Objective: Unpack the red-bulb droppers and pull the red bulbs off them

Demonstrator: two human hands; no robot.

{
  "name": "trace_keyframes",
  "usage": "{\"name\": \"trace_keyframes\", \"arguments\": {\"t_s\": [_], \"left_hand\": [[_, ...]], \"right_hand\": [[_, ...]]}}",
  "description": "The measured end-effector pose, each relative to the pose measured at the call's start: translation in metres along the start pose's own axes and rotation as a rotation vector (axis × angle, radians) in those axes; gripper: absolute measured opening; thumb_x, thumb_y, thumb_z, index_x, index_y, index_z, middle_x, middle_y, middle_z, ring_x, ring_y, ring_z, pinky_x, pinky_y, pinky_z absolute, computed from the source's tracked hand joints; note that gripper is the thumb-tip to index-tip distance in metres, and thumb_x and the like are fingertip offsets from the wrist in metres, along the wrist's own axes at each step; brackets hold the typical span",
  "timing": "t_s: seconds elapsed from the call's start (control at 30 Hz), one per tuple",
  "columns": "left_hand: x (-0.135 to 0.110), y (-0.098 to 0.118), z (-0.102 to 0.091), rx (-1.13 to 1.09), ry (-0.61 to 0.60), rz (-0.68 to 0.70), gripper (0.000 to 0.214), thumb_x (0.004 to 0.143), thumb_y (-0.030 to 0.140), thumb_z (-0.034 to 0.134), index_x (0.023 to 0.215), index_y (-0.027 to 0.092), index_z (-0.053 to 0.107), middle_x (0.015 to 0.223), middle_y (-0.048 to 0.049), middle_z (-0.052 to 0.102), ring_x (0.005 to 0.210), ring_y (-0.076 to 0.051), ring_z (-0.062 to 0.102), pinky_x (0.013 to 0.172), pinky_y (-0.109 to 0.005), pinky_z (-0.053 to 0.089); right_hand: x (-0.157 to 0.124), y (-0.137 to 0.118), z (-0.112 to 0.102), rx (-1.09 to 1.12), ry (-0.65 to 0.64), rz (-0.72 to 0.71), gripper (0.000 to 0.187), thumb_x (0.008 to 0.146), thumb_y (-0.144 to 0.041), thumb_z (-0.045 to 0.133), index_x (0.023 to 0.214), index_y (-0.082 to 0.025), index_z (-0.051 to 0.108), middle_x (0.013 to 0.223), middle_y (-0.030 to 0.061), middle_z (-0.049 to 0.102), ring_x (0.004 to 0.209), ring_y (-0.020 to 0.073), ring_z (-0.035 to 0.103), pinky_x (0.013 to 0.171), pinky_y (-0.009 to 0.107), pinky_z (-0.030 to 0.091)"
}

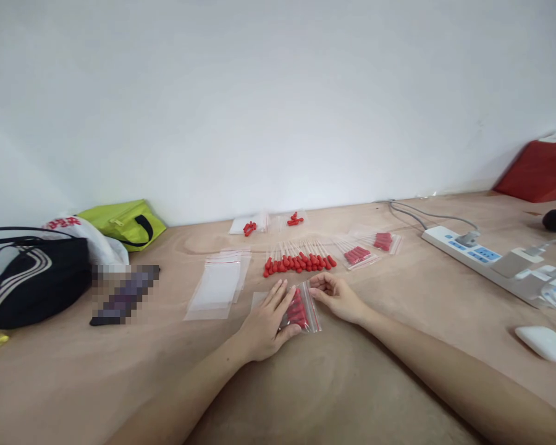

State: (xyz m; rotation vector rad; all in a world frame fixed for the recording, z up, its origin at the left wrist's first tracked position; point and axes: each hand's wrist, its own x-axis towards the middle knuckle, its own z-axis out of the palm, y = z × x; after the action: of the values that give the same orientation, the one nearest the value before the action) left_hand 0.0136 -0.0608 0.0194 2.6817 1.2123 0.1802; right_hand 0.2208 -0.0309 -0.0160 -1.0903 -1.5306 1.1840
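Note:
A clear zip-lock bag with red-headed sticks inside lies on the table in front of me. My left hand rests flat across it, fingers stretched out, covering its left part. At the bag's right, zip edge, my right hand has its thumb and curled fingers closed on the upper corner. Just beyond, a row of loose sticks with red heads lies with the pale shafts pointing away. Flat clear zip-lock bags overlap to the left. Two filled bags of the same sticks lie to the right.
Small bags with red pieces lie near the wall. A power strip with plugs and cables is on the right, beside a white case. A black bag, a lime-green bag and a blurred-out dark object occupy the left.

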Motion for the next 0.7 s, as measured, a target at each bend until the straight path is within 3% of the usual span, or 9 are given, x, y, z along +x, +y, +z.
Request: {"name": "trace_keyframes", "arguments": {"t_s": [0.17,0.3,0.43,0.7], "left_hand": [[0.001,0.0,0.002,0.046,0.045,-0.053,0.068,0.084,0.052,0.032,0.135,0.009,0.019,0.142,-0.0167,0.019,0.132,-0.026,0.01,0.103,-0.044,0.026],[0.007,-0.001,-0.001,0.062,0.125,0.022,0.064,0.084,0.05,0.035,0.134,0.011,0.024,0.141,-0.0155,0.023,0.132,-0.027,0.01,0.104,-0.045,0.026],[0.017,0.002,-0.002,0.005,0.164,0.088,0.056,0.086,0.044,0.036,0.132,0.014,0.029,0.139,-0.0146,0.029,0.13,-0.025,0.019,0.103,-0.044,0.028],[0.023,0.004,0.005,-0.092,0.19,0.088,0.051,0.085,0.041,0.04,0.129,0.015,0.034,0.131,-0.0154,0.038,0.122,-0.024,0.035,0.097,-0.044,0.036]], "right_hand": [[-0.009,-0.002,-0.008,-0.248,0.048,0.002,0.022,0.07,-0.036,0.06,0.079,-0.016,0.063,0.083,0.0037,0.055,0.062,0.0107,0.049,0.06,0.027,0.043],[-0.008,-0.006,-0.006,-0.286,-0.056,-0.079,0.013,0.072,-0.028,0.056,0.071,-0.018,0.065,0.086,0.0043,0.054,0.077,0.0139,0.052,0.069,0.027,0.043],[-0.006,-0.006,-0.005,-0.314,-0.067,-0.092,0.011,0.071,-0.02,0.056,0.072,-0.018,0.066,0.086,0.0045,0.055,0.08,0.0145,0.052,0.074,0.029,0.042],[-0.006,-0.006,-0.003,-0.334,-0.069,-0.041,0.01,0.067,-0.024,0.062,0.073,-0.018,0.067,0.084,0.003,0.054,0.064,0.0107,0.049,0.059,0.025,0.04]]}}
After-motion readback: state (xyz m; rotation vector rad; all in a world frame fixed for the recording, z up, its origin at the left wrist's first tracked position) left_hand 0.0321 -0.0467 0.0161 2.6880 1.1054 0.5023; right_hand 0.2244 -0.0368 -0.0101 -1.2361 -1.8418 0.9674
